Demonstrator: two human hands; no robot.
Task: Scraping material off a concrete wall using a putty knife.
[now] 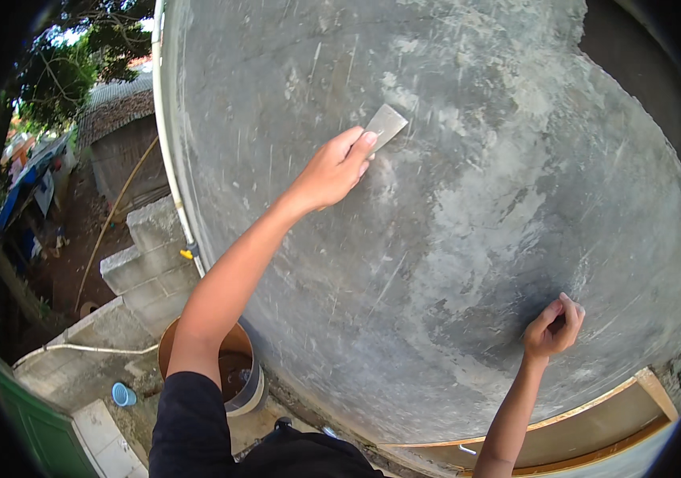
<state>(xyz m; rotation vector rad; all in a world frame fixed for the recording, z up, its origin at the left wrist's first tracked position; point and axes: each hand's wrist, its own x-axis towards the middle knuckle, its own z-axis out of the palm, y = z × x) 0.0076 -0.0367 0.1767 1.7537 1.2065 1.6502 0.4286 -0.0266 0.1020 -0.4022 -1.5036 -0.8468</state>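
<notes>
My left hand [334,169] reaches up to the grey plastered wall [316,263], closed around a scraper. The scraper's flat, pale metal blade [388,125] sticks out past my thumb and lies at or very near the wall. The part inside my grip is hidden. Lower down on the right, my right hand [551,328] is held at the wall with its fingers curled inward. Whether it holds anything small, or touches the surface, I cannot make out. Light patches and scratches mark the wall around both hands.
A white pipe [163,135] with a yellow valve handle [187,255] runs down the wall's left edge. Below my left arm stands a drum [257,390], near a blue cup [123,394]. Concrete blocks [145,275] rise at left; a wooden frame [595,398] borders the wall's lower right.
</notes>
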